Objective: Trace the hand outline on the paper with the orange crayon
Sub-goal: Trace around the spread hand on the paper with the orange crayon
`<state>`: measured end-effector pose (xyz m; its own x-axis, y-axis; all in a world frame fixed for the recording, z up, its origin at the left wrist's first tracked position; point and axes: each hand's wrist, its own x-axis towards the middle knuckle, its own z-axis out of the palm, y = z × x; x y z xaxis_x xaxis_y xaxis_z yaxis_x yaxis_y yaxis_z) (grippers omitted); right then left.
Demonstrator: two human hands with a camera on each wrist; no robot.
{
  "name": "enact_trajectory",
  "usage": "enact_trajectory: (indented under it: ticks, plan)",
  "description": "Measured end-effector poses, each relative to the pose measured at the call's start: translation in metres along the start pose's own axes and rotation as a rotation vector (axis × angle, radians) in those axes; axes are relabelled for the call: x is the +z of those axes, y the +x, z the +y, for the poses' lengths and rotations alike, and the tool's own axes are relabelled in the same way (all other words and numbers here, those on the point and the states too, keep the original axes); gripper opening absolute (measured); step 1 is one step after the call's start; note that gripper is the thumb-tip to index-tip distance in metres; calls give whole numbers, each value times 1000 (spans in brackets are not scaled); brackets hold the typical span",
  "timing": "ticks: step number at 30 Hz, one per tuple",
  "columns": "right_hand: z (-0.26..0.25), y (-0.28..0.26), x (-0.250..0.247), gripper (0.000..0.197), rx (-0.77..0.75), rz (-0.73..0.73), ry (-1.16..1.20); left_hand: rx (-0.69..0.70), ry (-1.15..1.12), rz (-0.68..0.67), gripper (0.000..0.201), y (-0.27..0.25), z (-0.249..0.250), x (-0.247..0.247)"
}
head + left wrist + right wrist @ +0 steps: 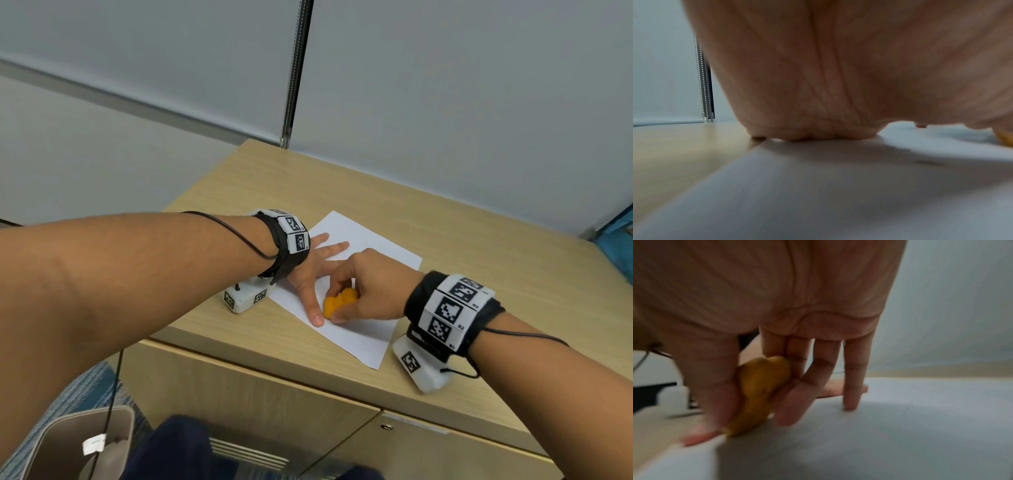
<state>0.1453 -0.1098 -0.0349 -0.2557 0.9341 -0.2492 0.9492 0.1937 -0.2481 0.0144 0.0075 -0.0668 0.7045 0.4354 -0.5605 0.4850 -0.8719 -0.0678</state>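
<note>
At the near edge of the worktop (472,240), nearest me: my right hand (371,284), fingers and thumb curled round the crayon (339,303), pinching it. The crayon is a short, lumpy orange piece, not a stick; its long axis tilts down and toward my left, lower end on the paper (363,335). In the right wrist view the thumb lies on one side of it, two fingers on the other, and the little finger reaches down to the sheet.

Just beside the crayon's lower end, to its left: the tip of my left thumb. The two touch or nearly touch; I cannot tell which. This is the relation the next stroke turns on, I judge: the crayon must run along the thumb's edge, away from me toward the web.

Next out: my left hand (310,270), spread flat, palm down on the paper, fingers pointing away. Two fingers show past the right knuckles; the rest are hidden behind them. The right hand is the nearer to the crayon and already holds it.

No traced line is visible; the hands may hide one.

In the way: my own right knuckles cover the finger gaps.

Further off: the paper's far corner, bare worktop, then grey wall panels.
</note>
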Motion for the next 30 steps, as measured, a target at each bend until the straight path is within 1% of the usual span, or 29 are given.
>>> enact_trajectory:
  ticks: [1,4,5,6,8,10,13,15,18,19,20,22,24,26,28,30]
  plan:
    - [1,3,-2,27,11,17,-6,4,-3,4,124,-1,1,0]
    - [9,15,-4,25,88,160,-48,6,-6,14,127,-2,1,1]
    - [9,16,-2,24,90,191,-55,6,-7,14,127,-2,1,0]
    - [6,13,0,25,80,182,-57,8,-3,11,125,-2,1,0]
    - [-3,4,3,25,31,86,-44,13,-3,6,118,0,1,1]
    - [-5,0,2,27,22,28,-32,11,-10,12,118,1,0,1]
    - [3,10,-3,27,99,130,-37,1,2,14,130,3,-1,3]
    - [4,13,-3,28,115,166,-50,-3,5,14,132,4,0,3]
    - [-6,4,2,29,43,69,-66,0,-6,14,126,0,1,2]
    - [-7,0,4,29,40,54,-65,-1,-12,16,126,-1,2,1]
    - [-5,-3,4,29,63,72,-62,-4,-10,20,131,-3,3,1]
    - [9,-10,3,26,161,194,1,-20,9,28,145,-5,6,0]
    - [25,-18,3,25,265,291,82,-56,16,29,150,-6,9,-1]
    - [34,-29,6,25,315,292,78,-91,23,8,147,-11,17,-5]
    - [37,-37,11,27,326,264,56,-95,42,-10,137,-17,28,-11]
    - [36,-39,16,26,319,272,59,-76,80,-6,127,-22,41,-17]
